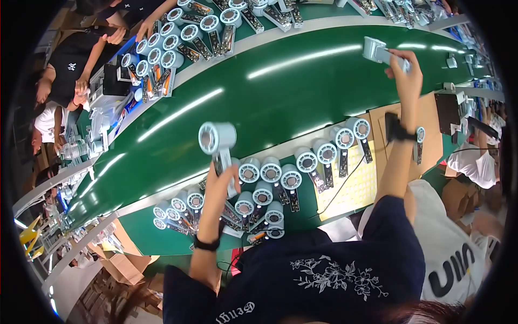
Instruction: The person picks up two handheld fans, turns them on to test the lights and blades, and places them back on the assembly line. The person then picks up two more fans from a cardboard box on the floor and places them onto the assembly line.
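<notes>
My left hand (221,182) is closed round the handle of a pale-blue handheld fan (217,136), whose round head points up above the near edge of the green belt. Far to the right, my right arm stretches out over the belt. Fingers of my right hand (407,73) grip the handle of another pale-blue fan (373,49), its head toward the left. Below my left hand, several similar fans (263,193) lie in rows on the near bench, circuit boards showing in their handles. More fans (326,153) line the bench to the right.
A green conveyor belt (302,81) curves across the middle. Beyond it are many more fans (190,33) and co-workers' hands (114,35) at the far left. On the near bench lie a yellow sheet (350,186) with a dark cable across it and brown cardboard (431,110). A person in white (450,237) is close at my right.
</notes>
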Demonstrator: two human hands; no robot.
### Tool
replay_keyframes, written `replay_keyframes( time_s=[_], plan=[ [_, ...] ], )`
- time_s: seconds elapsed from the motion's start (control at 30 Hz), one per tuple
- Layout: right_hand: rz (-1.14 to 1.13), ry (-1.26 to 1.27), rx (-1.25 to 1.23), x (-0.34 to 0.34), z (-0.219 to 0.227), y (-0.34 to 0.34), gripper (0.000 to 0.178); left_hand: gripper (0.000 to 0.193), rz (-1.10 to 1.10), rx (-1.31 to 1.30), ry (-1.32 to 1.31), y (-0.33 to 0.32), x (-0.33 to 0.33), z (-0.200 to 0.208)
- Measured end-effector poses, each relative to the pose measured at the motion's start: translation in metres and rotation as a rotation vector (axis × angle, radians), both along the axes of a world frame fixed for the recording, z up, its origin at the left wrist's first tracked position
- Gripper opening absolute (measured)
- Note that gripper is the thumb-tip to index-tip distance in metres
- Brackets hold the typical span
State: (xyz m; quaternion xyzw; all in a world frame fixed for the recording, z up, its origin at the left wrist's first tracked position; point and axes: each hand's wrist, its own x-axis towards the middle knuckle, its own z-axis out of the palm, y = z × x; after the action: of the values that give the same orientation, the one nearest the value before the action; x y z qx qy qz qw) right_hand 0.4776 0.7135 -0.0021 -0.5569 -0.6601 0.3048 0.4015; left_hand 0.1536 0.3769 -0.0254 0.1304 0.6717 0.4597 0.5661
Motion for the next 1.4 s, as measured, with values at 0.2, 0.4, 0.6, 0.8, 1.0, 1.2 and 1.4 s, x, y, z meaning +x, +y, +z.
replay_keyframes(
  time_s=[0.2, 0.4, 0.6, 0.8, 1.0, 1.2, 1.4],
  plan=[
    [0.341, 0.568, 0.012, -0.063, 0.101, -0.231, 0.017, 0.037, 0.232, 0.264, -0.485, -0.07, 0.042, 0.049],
    [0.898, 0.442, -0.117, -0.131, 0.115, -0.393, 0.022, 0.063, 0.166, 0.502, -0.59, -0.158, 0.005, 0.079],
    [1.089, 0.412, -0.058, -0.207, 0.075, -0.563, 0.019, 0.073, 0.354, 0.312, -0.354, -0.357, -0.069, 0.055],
    [0.812, 0.576, -0.813, -0.271, 0.121, -0.721, 0.042, 0.058, 0.46, 0.338, 0.038, -0.489, -0.098, 0.098],
    [1.275, 0.486, -1.192, -0.29, 0.11, -0.759, 0.039, 0.034, 0.608, 0.323, 0.44, -0.564, -0.1, 0.113],
    [1.083, 0.533, -1.127, -0.306, 0.109, -0.776, 0.037, 0.021, 0.661, 0.418, 0.144, -0.598, -0.118, 0.108],
    [0.999, 0.664, -1.192, -0.321, 0.097, -0.761, 0.037, 0.021, 0.662, 0.7, -0.109, -0.592, -0.128, 0.109]
  ],
)
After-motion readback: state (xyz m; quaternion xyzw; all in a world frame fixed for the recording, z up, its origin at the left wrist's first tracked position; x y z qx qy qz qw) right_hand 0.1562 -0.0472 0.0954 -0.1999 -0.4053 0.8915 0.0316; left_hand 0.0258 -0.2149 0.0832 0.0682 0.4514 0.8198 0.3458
